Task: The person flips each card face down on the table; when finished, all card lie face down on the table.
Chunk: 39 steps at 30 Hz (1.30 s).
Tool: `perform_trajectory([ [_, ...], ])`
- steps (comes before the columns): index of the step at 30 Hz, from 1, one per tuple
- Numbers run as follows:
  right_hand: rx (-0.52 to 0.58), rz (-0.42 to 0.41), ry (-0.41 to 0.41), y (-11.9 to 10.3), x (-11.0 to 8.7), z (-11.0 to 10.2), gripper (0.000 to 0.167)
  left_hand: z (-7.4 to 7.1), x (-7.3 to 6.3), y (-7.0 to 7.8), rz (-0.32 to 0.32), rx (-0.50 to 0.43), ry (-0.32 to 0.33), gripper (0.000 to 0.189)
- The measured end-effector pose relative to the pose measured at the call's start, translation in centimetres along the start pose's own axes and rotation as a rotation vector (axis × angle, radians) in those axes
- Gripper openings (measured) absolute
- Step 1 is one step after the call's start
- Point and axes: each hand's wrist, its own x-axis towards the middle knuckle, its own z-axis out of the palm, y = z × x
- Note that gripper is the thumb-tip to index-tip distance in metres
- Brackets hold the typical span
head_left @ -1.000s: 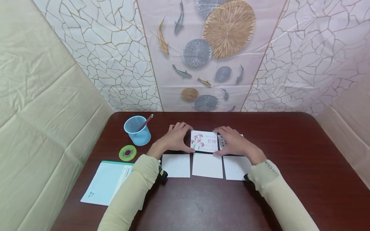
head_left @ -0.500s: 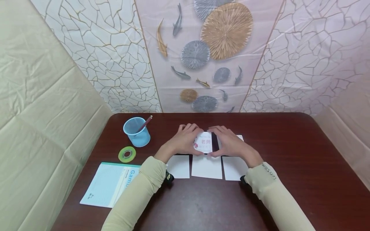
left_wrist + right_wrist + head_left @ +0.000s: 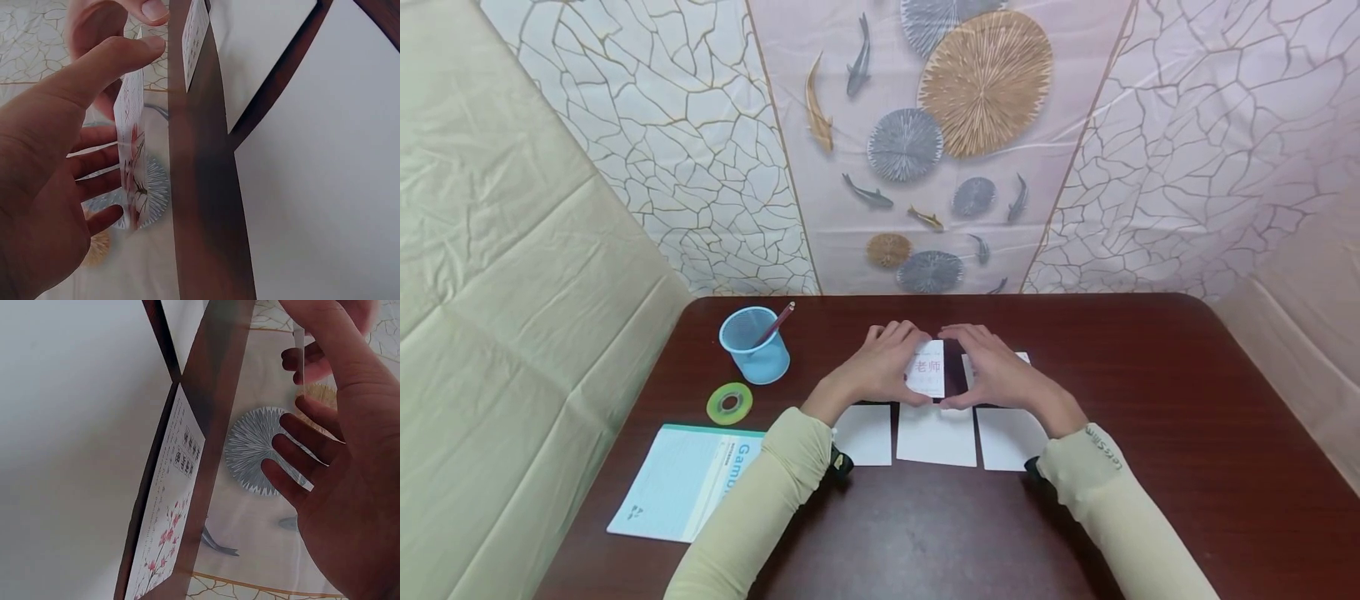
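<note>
A printed card [image 3: 927, 368] with pink flowers and red lettering is held up in my left hand [image 3: 876, 367]. In the left wrist view, thumb and fingers grip the card [image 3: 131, 150], which is seen nearly edge-on. My right hand [image 3: 1003, 371] curves loosely opposite, thumb and fingertips close to the card's right edge; in the right wrist view its fingers are spread with nothing in the palm. Beyond that hand lies another flower-printed card [image 3: 169, 519], mostly covered in the head view. Below the hands sits a row of white cards, the middle one [image 3: 936, 437] nearest.
White cards also lie at left [image 3: 865, 437] and right [image 3: 1006, 439] of the row. On the table's left side are a blue mesh pen holder [image 3: 756, 354] with a pen [image 3: 778, 321], a green tape roll [image 3: 730, 403] and a notebook [image 3: 677, 483] partly under the left sleeve.
Both hands have come closer together. The flower card, earlier spanning the gap between them, has slid leftward deeper into my left hand, and its right edge has drawn away from my right palm.
</note>
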Motion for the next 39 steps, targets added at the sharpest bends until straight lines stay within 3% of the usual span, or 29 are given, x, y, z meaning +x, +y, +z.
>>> perform_trajectory([
  [5, 0.019, -0.016, 0.009, -0.1, 0.0, 0.0, 0.097, 0.1, 0.0, 0.0, 0.011, 0.013, -0.006, 0.094],
  [10, 0.036, 0.016, 0.004, -0.2, -0.1, 0.2, 0.102, 0.1, 0.2, 0.0, 0.015, -0.002, 0.019, 0.094],
  [21, 0.177, 0.014, -0.023, -0.1, 0.3, 1.4, 0.099, -1.3, 0.3, 0.1, 0.084, -0.425, 0.131, 0.091],
  [29, 0.139, 0.096, -0.035, 0.6, 0.4, 1.3, 0.102, -2.3, -0.3, -0.5, 0.073, -0.64, 0.173, 0.088],
  [34, 0.154, 0.149, -0.034, 1.3, -0.2, 0.8, 0.103, -2.3, -1.2, -1.4, -0.003, -0.641, 0.151, 0.092],
  [39, 0.146, 0.179, -0.039, 2.1, -1.1, -0.2, 0.103, -1.6, -2.2, -2.9, -0.091, -0.545, 0.092, 0.094],
])
